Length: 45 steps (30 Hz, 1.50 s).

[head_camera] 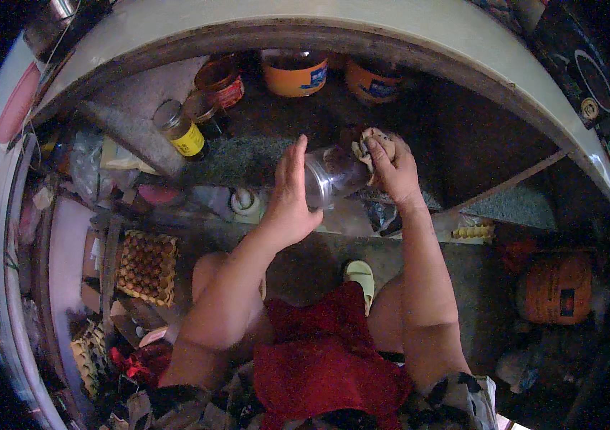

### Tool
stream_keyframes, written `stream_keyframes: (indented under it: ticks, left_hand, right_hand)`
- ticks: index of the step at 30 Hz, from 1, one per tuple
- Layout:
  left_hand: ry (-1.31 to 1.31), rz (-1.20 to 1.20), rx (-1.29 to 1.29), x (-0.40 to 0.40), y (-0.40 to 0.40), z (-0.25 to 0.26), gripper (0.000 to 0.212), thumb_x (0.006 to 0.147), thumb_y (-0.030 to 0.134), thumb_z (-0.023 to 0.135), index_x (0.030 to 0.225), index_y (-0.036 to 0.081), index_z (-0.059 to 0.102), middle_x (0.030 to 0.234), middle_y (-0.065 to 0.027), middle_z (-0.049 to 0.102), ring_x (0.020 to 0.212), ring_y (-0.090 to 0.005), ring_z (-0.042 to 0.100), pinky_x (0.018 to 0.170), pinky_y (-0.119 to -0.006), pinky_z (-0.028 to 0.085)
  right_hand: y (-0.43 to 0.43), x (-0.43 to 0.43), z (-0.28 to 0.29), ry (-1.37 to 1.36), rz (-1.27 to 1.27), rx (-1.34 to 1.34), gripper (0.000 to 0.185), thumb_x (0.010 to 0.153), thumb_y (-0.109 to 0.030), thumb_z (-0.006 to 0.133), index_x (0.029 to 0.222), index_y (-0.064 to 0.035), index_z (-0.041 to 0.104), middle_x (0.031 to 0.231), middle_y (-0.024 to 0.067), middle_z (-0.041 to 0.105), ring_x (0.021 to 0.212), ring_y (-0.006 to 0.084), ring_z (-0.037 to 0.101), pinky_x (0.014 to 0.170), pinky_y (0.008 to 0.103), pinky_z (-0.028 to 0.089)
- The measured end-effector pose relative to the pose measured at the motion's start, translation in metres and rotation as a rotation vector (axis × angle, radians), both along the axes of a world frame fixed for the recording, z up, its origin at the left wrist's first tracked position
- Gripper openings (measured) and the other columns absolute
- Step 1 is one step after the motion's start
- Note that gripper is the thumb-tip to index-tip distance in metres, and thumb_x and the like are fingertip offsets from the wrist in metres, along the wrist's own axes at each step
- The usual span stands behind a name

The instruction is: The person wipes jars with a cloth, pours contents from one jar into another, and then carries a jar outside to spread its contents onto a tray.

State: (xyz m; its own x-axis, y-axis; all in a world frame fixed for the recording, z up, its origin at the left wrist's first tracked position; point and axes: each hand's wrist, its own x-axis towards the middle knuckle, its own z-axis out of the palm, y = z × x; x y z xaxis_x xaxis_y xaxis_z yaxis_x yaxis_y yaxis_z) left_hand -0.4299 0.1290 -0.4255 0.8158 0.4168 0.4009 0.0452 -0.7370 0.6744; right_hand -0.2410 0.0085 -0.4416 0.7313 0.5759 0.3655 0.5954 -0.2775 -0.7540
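Observation:
A clear jar (341,174) lies sideways in the air between my hands, above the front edge of the lower shelf. My left hand (293,196) supports its ringed end with the palm, fingers stretched upward. In my right hand (393,166) is a crumpled pale cloth (375,146) with dark spots, pressed at the jar's far end. Past my hands, a jar with a metal lid and yellow label (186,137) stands on the shelf. Behind it are a darker jar (201,107) and a red-labelled container (224,86).
Two orange-banded tubs (294,75) (372,83) stand deeper in the cabinet, under a pale curved counter edge (305,21). Egg trays (146,266) sit low at left, near plastic bags (92,164). An orange-brown box (557,290) rests at right. Below is a foot in a green slipper (360,277).

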Motion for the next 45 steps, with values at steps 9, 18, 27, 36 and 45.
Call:
stream_keyframes:
  ticks: [9, 18, 27, 36, 45]
  left_hand:
    - [0.006, 0.007, -1.042, 0.000, 0.014, -0.008, 0.112, 0.062, 0.008, 0.084, 0.145, 0.013, 0.010, 0.135, -0.0166, 0.040, 0.122, -0.0290, 0.044, 0.101, -0.041, 0.039]
    - [-0.039, -0.047, -0.091, 0.008, 0.016, -0.030, 0.099, 0.064, 0.010, 0.080, 0.142, 0.008, 0.019, 0.135, -0.0164, 0.036, 0.126, -0.0306, 0.038, 0.106, -0.041, 0.032]
    - [0.017, -0.028, -0.034, 0.001, 0.007, -0.009, 0.105, 0.054, 0.003, 0.083, 0.140, 0.009, 0.023, 0.138, -0.0167, 0.032, 0.130, -0.0336, 0.033, 0.110, -0.041, 0.026]
    - [0.016, -0.059, -0.547, 0.001, 0.009, -0.020, 0.106, 0.062, 0.006, 0.082, 0.144, 0.016, 0.016, 0.137, -0.0196, 0.032, 0.127, -0.0330, 0.037, 0.105, -0.043, 0.034]
    - [-0.054, -0.074, -0.650, 0.005, 0.010, -0.031, 0.093, 0.068, 0.015, 0.080, 0.140, 0.013, 0.021, 0.133, -0.0195, 0.034, 0.125, -0.0324, 0.037, 0.104, -0.043, 0.033]
  right_hand:
    - [0.008, -0.020, -0.006, -0.289, -0.189, 0.010, 0.037, 0.085, -0.034, 0.059, 0.110, -0.0059, 0.060, 0.111, 0.0187, 0.059, 0.101, 0.0390, 0.053, 0.090, 0.0467, 0.042]
    - [0.020, -0.103, 0.033, -0.484, 0.288, 0.249, 0.030, 0.079, -0.028, 0.065, 0.100, -0.0058, 0.065, 0.106, 0.0130, 0.063, 0.103, 0.0356, 0.056, 0.094, 0.0455, 0.039]
    - [0.003, -0.030, 0.030, -0.154, 0.030, -0.060, 0.034, 0.089, -0.042, 0.050, 0.097, -0.0141, 0.068, 0.100, 0.0153, 0.064, 0.095, 0.0358, 0.058, 0.089, 0.0495, 0.040]
    - [-0.001, 0.004, -0.008, 0.276, -0.158, 0.237, 0.047, 0.087, -0.044, 0.061, 0.105, -0.0008, 0.063, 0.098, 0.0185, 0.066, 0.091, 0.0296, 0.064, 0.082, 0.0362, 0.048]
    - [0.005, -0.031, -0.002, -0.408, -0.127, 0.054, 0.033, 0.083, -0.032, 0.062, 0.106, -0.0075, 0.064, 0.106, 0.0133, 0.063, 0.102, 0.0354, 0.056, 0.095, 0.0466, 0.039]
